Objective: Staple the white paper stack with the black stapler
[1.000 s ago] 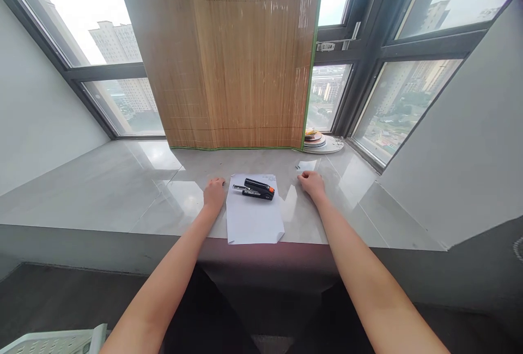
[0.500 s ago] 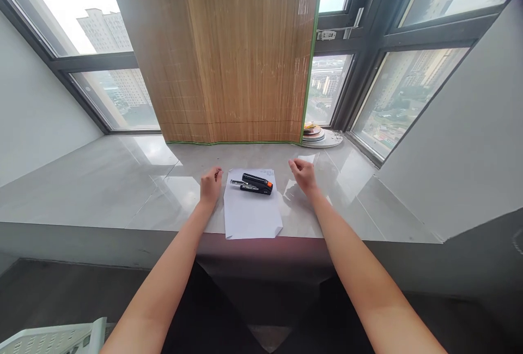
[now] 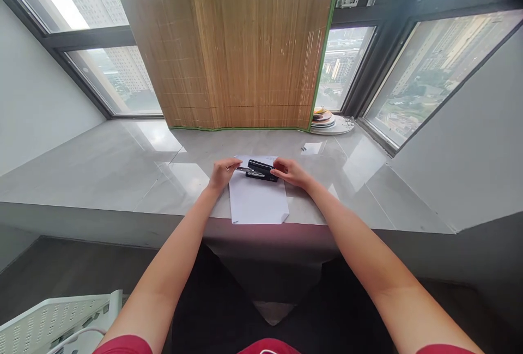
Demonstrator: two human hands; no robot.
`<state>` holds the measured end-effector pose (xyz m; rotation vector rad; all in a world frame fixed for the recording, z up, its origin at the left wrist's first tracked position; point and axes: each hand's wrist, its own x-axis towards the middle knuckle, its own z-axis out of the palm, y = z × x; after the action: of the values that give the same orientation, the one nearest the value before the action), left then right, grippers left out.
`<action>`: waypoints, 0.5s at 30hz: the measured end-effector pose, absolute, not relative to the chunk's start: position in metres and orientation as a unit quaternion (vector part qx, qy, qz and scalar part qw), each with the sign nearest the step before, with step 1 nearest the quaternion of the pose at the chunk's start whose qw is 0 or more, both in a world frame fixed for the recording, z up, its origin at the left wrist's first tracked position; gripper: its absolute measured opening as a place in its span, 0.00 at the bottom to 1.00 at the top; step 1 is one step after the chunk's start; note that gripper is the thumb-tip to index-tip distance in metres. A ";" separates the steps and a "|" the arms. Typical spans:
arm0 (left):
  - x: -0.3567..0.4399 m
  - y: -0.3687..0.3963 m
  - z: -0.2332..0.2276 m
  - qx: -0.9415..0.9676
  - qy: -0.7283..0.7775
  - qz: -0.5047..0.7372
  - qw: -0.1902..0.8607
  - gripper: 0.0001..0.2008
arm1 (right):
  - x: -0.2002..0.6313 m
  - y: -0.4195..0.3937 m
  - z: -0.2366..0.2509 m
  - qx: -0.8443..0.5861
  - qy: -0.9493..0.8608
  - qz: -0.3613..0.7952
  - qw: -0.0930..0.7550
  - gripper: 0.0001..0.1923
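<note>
A black stapler [image 3: 261, 175] lies opened out on white paper [image 3: 258, 204], its metal staple tray pointing left. My right hand [image 3: 289, 172] grips the stapler's right end between thumb and fingers, covering that end. At the left end, my left hand [image 3: 224, 172] is closed in a pinch beside the tip of the metal tray; what its fingers hold is too small to make out. The paper lies flat on the grey tiled sill [image 3: 204, 150], with its lower corners slightly curled.
Beyond the right hand, small dark bits [image 3: 303, 148] lie on the sill. Stacked plates [image 3: 330, 124] stand in the back right corner, by the window. A bamboo blind [image 3: 245, 49] hangs behind the sill. At lower left is a pale plastic basket [image 3: 57, 316].
Both hands have moved inward to the stapler. My right hand has come left from the bare sill and taken hold of its right end. The view has tilted down slightly.
</note>
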<state>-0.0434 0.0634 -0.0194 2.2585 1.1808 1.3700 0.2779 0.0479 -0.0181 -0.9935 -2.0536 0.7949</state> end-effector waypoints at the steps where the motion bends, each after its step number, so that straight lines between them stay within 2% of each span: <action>1: -0.043 0.063 -0.019 0.777 0.404 0.467 0.122 0.13 | 0.278 0.048 -0.018 -0.386 -0.793 0.311 0.354 0.22; 11: -0.037 0.063 -0.014 0.845 0.385 0.359 0.098 0.05 | 0.278 0.049 -0.020 -0.390 -0.800 0.304 0.340 0.22; 15: -0.038 0.064 -0.015 0.842 0.369 0.378 0.108 0.07 | 0.279 0.050 -0.021 -0.396 -0.799 0.301 0.337 0.22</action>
<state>-0.0379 0.0636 -0.0146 2.4778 1.0847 1.1124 0.2786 0.0498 -0.0212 -1.0331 -2.0822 0.7848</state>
